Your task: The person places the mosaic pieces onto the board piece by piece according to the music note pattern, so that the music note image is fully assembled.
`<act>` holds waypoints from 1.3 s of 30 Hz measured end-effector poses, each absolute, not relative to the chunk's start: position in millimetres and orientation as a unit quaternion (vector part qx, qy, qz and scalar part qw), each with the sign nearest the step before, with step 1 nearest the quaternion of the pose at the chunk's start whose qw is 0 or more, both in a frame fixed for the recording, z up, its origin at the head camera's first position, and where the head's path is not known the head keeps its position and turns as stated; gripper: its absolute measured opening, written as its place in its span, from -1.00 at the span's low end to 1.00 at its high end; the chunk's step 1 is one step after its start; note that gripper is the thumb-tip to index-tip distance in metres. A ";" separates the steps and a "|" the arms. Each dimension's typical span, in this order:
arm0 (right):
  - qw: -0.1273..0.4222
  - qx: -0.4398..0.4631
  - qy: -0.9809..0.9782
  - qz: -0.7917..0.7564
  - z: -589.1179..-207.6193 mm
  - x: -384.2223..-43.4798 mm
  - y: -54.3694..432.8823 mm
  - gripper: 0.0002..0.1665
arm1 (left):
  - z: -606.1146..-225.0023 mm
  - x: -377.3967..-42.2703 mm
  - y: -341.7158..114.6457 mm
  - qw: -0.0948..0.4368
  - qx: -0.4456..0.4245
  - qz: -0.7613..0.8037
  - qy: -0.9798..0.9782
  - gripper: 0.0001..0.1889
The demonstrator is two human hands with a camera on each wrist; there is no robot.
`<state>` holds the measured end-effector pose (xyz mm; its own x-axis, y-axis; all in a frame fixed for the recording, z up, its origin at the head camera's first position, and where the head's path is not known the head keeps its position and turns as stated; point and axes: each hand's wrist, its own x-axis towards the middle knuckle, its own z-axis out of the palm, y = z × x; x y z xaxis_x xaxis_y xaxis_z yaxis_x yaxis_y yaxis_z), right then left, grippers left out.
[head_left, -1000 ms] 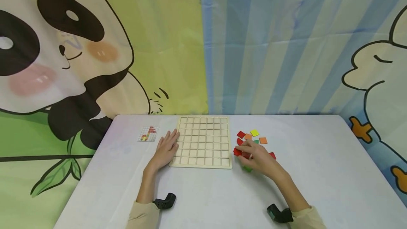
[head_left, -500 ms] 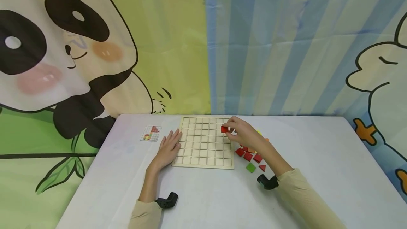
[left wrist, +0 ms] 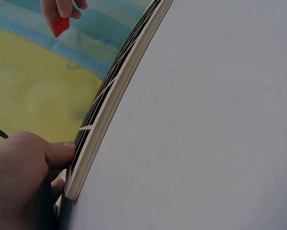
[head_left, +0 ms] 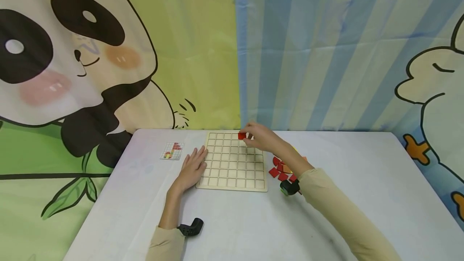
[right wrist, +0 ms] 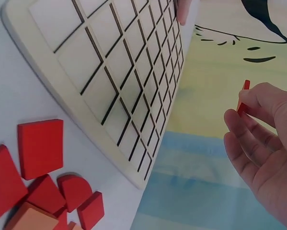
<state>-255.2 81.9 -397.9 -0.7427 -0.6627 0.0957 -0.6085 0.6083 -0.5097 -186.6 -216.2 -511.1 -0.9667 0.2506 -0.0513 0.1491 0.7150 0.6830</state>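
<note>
My right hand pinches a small red square tile between thumb and fingertips, over the far rows of the pale wooden grid board. In the right wrist view the red tile is seen edge-on in the fingers, above the board. Flat along the board's left edge lies my left hand, its fingers straight and touching the frame. The left wrist view has the left thumb against the board's corner, with the red tile in the other hand farther off.
Red tiles lie in a loose group right of the board, with orange, yellow and green ones partly hidden under the right forearm. A small printed card with a coloured grid pattern lies left of the board. A patterned curtain hangs behind the table.
My right hand has picked the red tile from the group and carried it left and away, over the board's far rows. The left hand has stayed on the board's edge.
</note>
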 end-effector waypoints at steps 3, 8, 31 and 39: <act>0.050 -0.360 0.895 -0.258 -396.9 -263.8 77.8 -0.61 | -510.3 -186.7 -215.7 0.065 0.109 0.364 0.923 -0.42; 0.055 -0.356 0.897 -0.256 -397.8 -276.3 74.2 -0.60 | -510.7 -186.7 -215.5 0.065 0.109 0.360 0.924 -0.42; 0.096 -0.341 0.913 -0.202 -419.3 -302.9 58.6 -0.67 | -510.2 -183.7 -215.2 0.070 0.102 0.363 0.924 -0.42; 0.090 -0.322 0.932 -0.140 -449.2 -307.3 40.0 -0.73 | -511.8 -186.6 -213.7 0.060 0.107 0.363 0.924 -0.42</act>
<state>-307.3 40.0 -449.2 -0.7766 -0.6253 -0.0768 -0.5753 0.7535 -0.3182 -186.6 -213.7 -511.8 -0.9698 0.2416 -0.0336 0.1542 0.7138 0.6831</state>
